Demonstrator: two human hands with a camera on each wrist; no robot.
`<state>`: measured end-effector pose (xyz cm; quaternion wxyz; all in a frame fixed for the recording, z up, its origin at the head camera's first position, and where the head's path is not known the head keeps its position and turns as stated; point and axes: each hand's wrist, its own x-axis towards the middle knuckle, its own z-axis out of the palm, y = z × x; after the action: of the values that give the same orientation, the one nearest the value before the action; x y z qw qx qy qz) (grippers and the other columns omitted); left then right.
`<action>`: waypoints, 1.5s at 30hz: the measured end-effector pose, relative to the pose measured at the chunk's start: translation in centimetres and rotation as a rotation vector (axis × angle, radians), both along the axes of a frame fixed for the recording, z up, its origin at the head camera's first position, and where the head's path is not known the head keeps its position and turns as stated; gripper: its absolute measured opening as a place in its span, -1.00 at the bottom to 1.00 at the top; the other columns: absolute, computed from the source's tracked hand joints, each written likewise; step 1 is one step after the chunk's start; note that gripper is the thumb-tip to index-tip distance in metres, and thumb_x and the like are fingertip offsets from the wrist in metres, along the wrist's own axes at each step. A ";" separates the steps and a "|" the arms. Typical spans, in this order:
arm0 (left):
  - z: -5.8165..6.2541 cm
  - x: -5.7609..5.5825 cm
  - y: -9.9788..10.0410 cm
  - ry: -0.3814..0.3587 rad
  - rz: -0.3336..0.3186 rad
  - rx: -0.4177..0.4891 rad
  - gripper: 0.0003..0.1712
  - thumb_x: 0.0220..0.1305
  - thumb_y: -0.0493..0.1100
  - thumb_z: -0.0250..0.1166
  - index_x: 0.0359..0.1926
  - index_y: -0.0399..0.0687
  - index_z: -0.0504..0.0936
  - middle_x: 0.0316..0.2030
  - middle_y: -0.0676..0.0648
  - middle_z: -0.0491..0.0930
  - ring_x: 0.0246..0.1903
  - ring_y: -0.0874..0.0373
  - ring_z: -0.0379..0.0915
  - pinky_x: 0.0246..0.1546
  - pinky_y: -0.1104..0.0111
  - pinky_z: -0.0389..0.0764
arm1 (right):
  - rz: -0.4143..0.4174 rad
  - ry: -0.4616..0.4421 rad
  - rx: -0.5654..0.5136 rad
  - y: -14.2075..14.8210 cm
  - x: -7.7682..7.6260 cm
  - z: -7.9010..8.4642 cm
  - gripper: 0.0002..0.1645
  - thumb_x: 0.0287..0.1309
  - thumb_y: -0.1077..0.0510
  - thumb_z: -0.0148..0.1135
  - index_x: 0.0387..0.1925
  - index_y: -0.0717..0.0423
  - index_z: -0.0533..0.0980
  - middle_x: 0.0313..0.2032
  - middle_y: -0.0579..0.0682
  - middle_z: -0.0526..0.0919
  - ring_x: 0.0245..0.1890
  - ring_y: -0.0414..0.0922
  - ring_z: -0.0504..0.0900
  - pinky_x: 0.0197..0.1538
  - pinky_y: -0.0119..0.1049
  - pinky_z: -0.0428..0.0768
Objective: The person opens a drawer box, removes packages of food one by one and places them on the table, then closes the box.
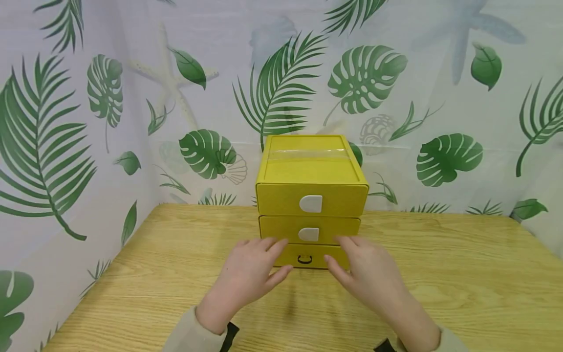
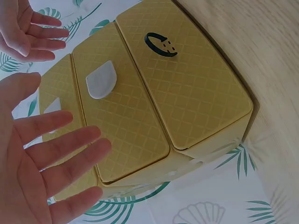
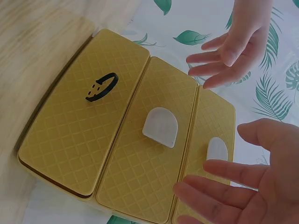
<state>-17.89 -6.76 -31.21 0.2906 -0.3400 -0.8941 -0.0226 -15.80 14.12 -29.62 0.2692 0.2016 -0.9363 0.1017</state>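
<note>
A yellow three-drawer box point(image 1: 312, 168) stands on the table, its drawers pushed in. White rounded tabs point(image 1: 311, 204) mark the top and middle drawers, while the bottom drawer carries a small black handle point(image 1: 305, 259). My left hand point(image 1: 250, 274) hovers in front of the box's lower left side, fingers spread and holding nothing. On the other side, my right hand point(image 1: 371, 274) is held likewise before the lower right, palm turned inward and fingers extended. Both wrist views show the palms bare, with the quilted drawer fronts point(image 2: 187, 93) beyond the fingers.
The wood-grain table point(image 1: 453, 274) extends to both sides of the box. Behind and to the left hangs a white cloth point(image 1: 211, 107) printed with green leaves and starfish. Clear tape point(image 1: 308, 154) runs across the box top.
</note>
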 end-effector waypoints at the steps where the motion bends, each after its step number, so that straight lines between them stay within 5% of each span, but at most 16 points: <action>1: 0.0 0.0 0.0 0.004 -0.004 0.001 -0.50 -0.04 0.17 -0.02 -0.14 -0.04 0.41 -0.33 0.01 0.46 -0.39 0.16 0.38 -0.41 0.33 0.40 | -0.007 -0.006 -0.001 0.0 0.0 0.0 -0.55 -0.18 -0.10 0.03 -0.33 0.16 0.44 -0.42 0.02 0.52 -0.51 -0.10 0.48 -0.48 -0.29 0.46; 6: -0.1 -0.2 -0.2 0.011 -0.013 0.014 -0.55 -0.05 0.14 0.01 -0.23 -0.06 0.46 -0.45 0.04 0.47 -0.54 0.20 0.38 -0.60 0.40 0.41 | -0.028 -0.036 -0.004 -0.2 -0.1 -0.1 -0.60 -0.17 -0.09 0.02 -0.37 0.12 0.46 -0.47 -0.02 0.52 -0.67 -0.20 0.43 -0.65 -0.41 0.40; 20: 0.2 -1.1 -0.9 0.070 -0.033 0.121 -0.66 -0.07 0.04 0.05 -0.34 -0.10 0.49 -0.47 0.03 0.47 -0.52 0.22 0.37 -0.61 0.48 0.41 | -0.047 -0.063 -0.001 -0.5 -0.1 0.0 -0.63 -0.17 -0.08 0.04 -0.39 0.11 0.46 -0.52 -0.04 0.52 -0.74 -0.25 0.38 -0.75 -0.51 0.28; 31: 1.8 -2.2 -2.6 0.060 -0.030 0.323 -0.72 -0.06 -0.03 0.09 -0.33 -0.10 0.49 -0.39 0.03 0.48 -0.43 0.21 0.39 -0.61 0.51 0.42 | -0.044 -0.057 0.011 -0.6 0.0 -0.3 -0.66 -0.16 -0.07 0.01 -0.40 0.08 0.46 -0.60 -0.09 0.50 -0.86 -0.36 0.18 -0.83 -0.55 0.16; 39: 2.8 -3.0 -2.6 0.044 -0.081 0.446 -0.73 -0.01 -0.08 0.06 -0.32 -0.16 0.49 -0.37 0.00 0.47 -0.34 0.23 0.36 -0.38 0.48 0.41 | -0.017 -0.018 0.005 -0.6 0.2 -0.3 -0.67 -0.16 -0.07 0.01 -0.41 0.08 0.45 -0.58 -0.10 0.51 -0.82 -0.34 0.26 -0.81 -0.55 0.19; 45: 3.7 -3.9 -2.6 0.062 -0.153 0.653 -0.78 -0.01 -0.18 0.08 -0.34 -0.23 0.48 -0.38 -0.06 0.46 -0.32 0.15 0.34 -0.32 0.39 0.37 | -0.002 0.003 0.012 -0.5 0.4 -0.2 -0.66 -0.17 -0.06 0.02 -0.40 0.09 0.45 -0.49 -0.06 0.54 -0.72 -0.25 0.42 -0.76 -0.51 0.30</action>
<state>-21.79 -9.36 -27.54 0.4087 -0.2957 -0.8022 -0.3194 -15.42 13.57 -29.85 0.2695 0.2024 -0.9367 0.0953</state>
